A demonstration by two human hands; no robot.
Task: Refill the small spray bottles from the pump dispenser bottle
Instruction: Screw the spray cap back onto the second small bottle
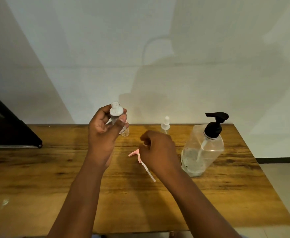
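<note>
My left hand (104, 127) grips a small clear spray bottle (116, 112) held up above the table, its threaded neck bare and open at the top. My right hand (158, 150) holds a pink spray head (135, 154) low over the table, and its white dip tube (149, 172) slants down to the right. The big clear pump dispenser bottle (203, 150) with a black pump (215, 124) stands to the right, roughly a third full. A second small spray bottle (165, 125) with a white sprayer stands behind my right hand.
The wooden table (55, 169) runs up to a pale wall. A small clear cap (125, 133) sits on the table behind my left hand. A dark object (8, 127) with a metal edge lies at the far left. Tiled floor (281, 177) shows past the table's right edge.
</note>
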